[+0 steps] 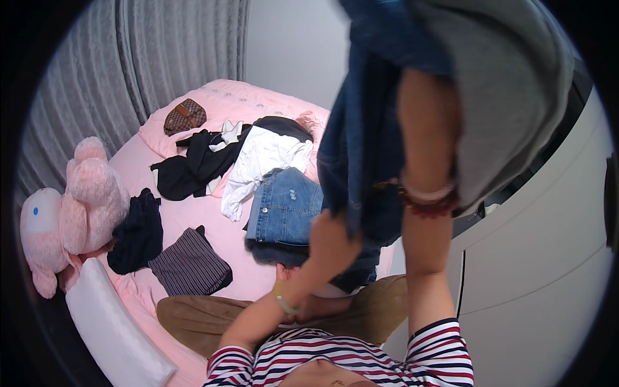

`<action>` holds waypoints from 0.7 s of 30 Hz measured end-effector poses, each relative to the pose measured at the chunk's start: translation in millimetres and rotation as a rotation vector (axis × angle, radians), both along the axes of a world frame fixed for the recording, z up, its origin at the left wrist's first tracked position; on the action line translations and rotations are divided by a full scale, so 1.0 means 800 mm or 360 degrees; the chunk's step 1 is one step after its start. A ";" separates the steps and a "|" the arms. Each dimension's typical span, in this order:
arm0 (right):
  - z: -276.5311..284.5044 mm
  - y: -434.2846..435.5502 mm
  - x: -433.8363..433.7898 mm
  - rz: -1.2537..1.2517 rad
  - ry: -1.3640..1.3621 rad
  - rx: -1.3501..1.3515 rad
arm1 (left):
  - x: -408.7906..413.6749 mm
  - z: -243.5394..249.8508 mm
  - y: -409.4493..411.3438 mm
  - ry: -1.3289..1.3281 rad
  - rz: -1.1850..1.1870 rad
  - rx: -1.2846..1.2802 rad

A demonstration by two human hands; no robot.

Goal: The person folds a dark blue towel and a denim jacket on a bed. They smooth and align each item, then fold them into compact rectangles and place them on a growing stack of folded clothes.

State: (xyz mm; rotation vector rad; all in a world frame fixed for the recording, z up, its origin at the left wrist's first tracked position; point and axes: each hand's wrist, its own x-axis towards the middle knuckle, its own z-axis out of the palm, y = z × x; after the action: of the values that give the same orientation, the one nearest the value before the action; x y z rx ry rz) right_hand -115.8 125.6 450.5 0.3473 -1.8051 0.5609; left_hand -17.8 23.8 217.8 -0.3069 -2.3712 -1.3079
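A dark blue denim garment with a grey inner side (367, 121) hangs raised at the right, blurred by motion. My left hand (333, 242) grips its lower edge. My right arm reaches up into the garment; cloth hides the right hand, so its fingers cannot be seen. Below and left of the garment, a folded light blue denim jacket (290, 205) lies on dark folded clothes (278, 254) in front of my crossed legs. A white shirt (263, 155) and black clothes (193, 169) are spread beyond the jacket.
The bed (184, 217) has a pink sheet. On it are a striped folded garment (191, 266), a navy garment (140, 232), a pink plush toy (92, 203), a white pillow (111, 329) and a brown checked bag (185, 117). A white cabinet (527, 261) stands at the right.
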 end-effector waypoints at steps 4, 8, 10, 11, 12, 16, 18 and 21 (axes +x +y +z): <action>0.004 0.023 0.021 -0.0019 0.0041 -0.0029 | -0.011 -0.009 -0.114 0.0219 0.0326 0.0183; -0.002 0.064 0.057 -0.0096 0.0038 -0.0081 | -0.020 -0.012 -0.187 0.0587 0.0546 0.0092; -0.012 0.085 0.082 -0.0130 0.0029 -0.0143 | -0.015 0.000 -0.223 0.0715 0.0719 0.0023; -0.019 0.095 0.098 -0.0153 0.0024 -0.0190 | -0.010 0.003 -0.246 0.0671 0.0753 0.0030; -0.032 0.100 0.113 -0.0146 -0.0004 -0.0246 | -0.002 0.006 -0.271 0.0713 0.0780 0.0112; -0.070 0.139 0.170 -0.0092 0.0009 -0.0547 | 0.010 0.053 -0.306 0.0987 0.0760 0.0149; -0.068 0.162 0.165 -0.0179 0.0088 -0.0481 | 0.000 0.079 -0.298 0.1048 0.0888 0.0063; -0.072 0.145 0.095 0.0128 -0.0363 -0.0673 | -0.055 0.097 -0.311 0.1028 0.0870 -0.0133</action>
State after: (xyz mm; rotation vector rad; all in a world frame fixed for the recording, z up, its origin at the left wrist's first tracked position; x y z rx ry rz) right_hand -39.9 241.3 392.6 0.0668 -1.8355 1.0513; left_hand -61.4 -224.7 295.2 -0.0709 -1.7781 -0.7117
